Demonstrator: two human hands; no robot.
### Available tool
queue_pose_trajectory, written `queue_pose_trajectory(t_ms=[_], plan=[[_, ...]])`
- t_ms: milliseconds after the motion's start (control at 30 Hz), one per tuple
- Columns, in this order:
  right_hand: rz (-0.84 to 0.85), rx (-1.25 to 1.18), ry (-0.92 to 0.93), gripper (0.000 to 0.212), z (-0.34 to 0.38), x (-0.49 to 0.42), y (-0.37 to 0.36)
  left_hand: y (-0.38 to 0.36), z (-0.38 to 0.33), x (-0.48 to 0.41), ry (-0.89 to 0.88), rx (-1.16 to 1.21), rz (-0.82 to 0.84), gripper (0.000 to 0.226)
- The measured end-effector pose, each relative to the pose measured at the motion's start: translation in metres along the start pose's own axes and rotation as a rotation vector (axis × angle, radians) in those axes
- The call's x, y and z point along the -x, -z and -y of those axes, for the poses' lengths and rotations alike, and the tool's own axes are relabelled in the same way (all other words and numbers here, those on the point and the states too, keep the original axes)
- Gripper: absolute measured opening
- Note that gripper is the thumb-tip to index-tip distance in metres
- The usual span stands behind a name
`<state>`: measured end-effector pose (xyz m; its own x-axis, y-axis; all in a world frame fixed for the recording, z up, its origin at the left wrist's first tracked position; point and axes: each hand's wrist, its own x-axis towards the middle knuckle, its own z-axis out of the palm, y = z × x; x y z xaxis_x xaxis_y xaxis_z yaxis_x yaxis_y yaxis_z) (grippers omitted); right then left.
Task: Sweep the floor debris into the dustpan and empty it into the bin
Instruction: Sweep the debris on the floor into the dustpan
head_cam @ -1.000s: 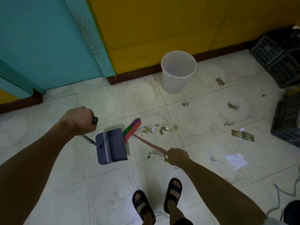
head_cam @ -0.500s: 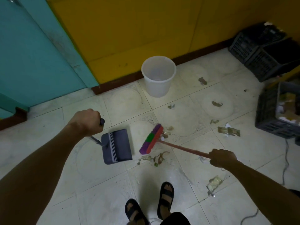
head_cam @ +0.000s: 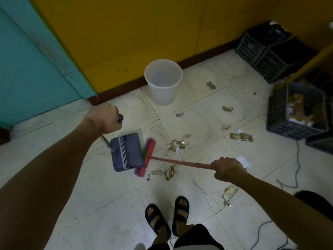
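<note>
My left hand grips the top of the long handle of a dark grey dustpan, which rests on the tiled floor. My right hand holds the reddish stick of a broom. Its red head with purple and green bristles lies against the dustpan's right, open edge. Scraps of paper and leaf debris lie just right of the broom, with more debris below the stick. A white plastic bin stands by the yellow wall, beyond the dustpan.
Further scraps lie scattered to the right and near my sandalled feet. Black crates stand in the right corner; a crate with paper is at the right. Grey cables run along the floor. A teal door is at left.
The broom head has swept left and now lies against the dustpan's open edge. My right hand moved left with the stick. The dustpan has stayed in place.
</note>
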<state>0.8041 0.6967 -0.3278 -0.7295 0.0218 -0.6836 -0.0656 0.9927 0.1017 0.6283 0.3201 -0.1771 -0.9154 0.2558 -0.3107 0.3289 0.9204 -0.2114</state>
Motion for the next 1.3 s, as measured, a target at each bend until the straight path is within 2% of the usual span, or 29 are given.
queue_pose_trajectory(t_ms=[167, 333, 567, 800, 933, 1067, 1200, 1300], plan=[[0.020, 0.076, 0.075, 0.034, 0.038, -0.020, 0.017, 0.003, 0.009, 0.003, 0.020, 0.001, -0.040, 0.027], [-0.014, 0.250, 0.166, 0.033, 0.035, -0.040, 0.026, -0.001, 0.001, -0.003, 0.051, -0.034, -0.025, 0.027], [-0.025, 0.233, 0.114, 0.032, -0.060, -0.058, 0.015, 0.013, -0.046, -0.025, 0.150, -0.015, 0.017, 0.028], [-0.007, 0.217, 0.025, 0.026, -0.165, -0.051, 0.024, 0.042, -0.105, -0.065, 0.151, 0.004, -0.011, 0.031], [0.025, 0.161, -0.038, 0.024, -0.230, -0.048, 0.024, 0.055, -0.123, -0.081, 0.168, 0.045, -0.005, 0.037], [0.109, -0.004, -0.109, 0.033, -0.277, -0.042, 0.018, 0.067, -0.138, -0.098, 0.148, 0.046, -0.019, 0.033], [0.165, -0.199, -0.226, 0.041, -0.275, -0.014, -0.018, 0.074, -0.146, -0.124, 0.116, 0.107, -0.048, 0.031], [0.140, -0.372, -0.344, 0.035, -0.243, 0.014, -0.049, 0.077, -0.149, -0.144, 0.102, 0.165, -0.073, 0.031]])
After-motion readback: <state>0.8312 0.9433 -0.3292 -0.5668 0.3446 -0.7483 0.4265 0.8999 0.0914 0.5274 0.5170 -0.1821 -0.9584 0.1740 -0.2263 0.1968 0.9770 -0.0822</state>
